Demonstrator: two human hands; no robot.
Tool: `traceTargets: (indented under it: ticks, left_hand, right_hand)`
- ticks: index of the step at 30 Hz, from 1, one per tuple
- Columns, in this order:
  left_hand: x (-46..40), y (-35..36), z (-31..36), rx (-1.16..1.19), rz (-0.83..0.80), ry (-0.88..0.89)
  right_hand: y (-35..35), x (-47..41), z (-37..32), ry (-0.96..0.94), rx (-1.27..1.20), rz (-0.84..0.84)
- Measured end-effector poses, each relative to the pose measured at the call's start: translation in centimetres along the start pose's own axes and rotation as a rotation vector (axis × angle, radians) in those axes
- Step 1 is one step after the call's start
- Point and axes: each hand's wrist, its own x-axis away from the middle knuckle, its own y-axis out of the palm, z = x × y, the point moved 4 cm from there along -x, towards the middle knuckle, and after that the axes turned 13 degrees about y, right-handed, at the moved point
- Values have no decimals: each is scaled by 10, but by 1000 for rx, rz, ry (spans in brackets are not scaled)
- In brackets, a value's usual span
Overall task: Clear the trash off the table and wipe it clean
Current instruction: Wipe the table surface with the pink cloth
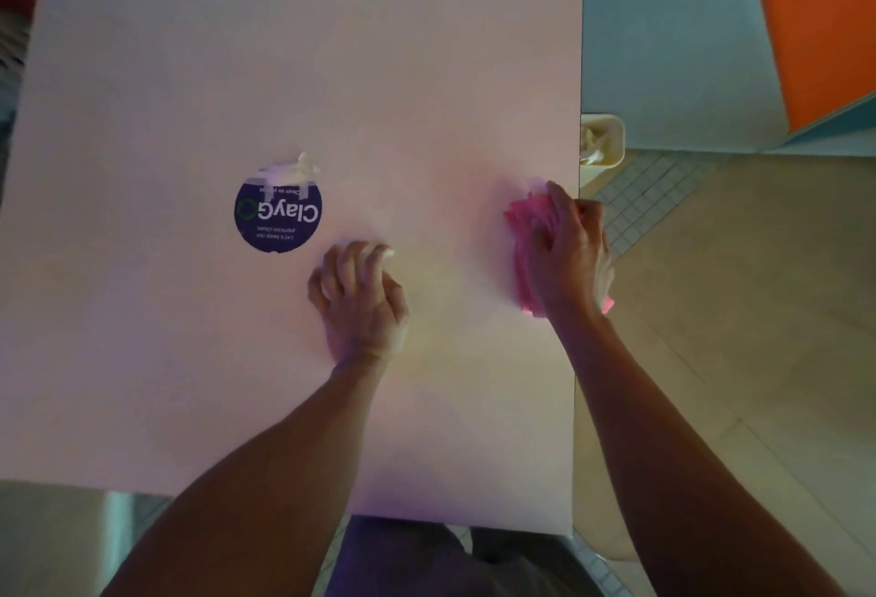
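Note:
My right hand [571,250] grips a bunched pink cloth [524,236] and presses it on the white table [332,74] close to its right edge. In the middle of the table, my left hand [360,297] has curled fingers pinching a small white scrap of paper [381,251]. A second crumpled white scrap [291,172] lies at the top edge of a round dark blue sticker [278,216], left of my left hand.
A cream waste bin [609,131] with white paper inside stands on the floor just beyond the table's right edge. An orange and teal bench [806,27] sits at the back right. Tiled floor lies to the right.

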Motion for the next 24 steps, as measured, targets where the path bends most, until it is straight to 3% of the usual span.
traceTargets:
  ticks: [5, 12, 16, 21, 24]
  left_hand:
    - [0, 0, 0, 35, 13, -7]
    - [1, 6, -8, 158, -42, -30]
    - [2, -3, -17, 288, 70, 11]
    - [0, -26, -40, 707, -38, 2]
    - [-5, -42, -62, 1112, -212, -284]
  right_hand:
    - [10, 34, -16, -3, -71, -206]
    - [17, 97, -32, -140, 61, -426]
    - [13, 127, -48, -185, 114, -486]
    - [15, 152, -73, -186, -1, -527]
    - [18, 164, -95, -194, -7, -512]
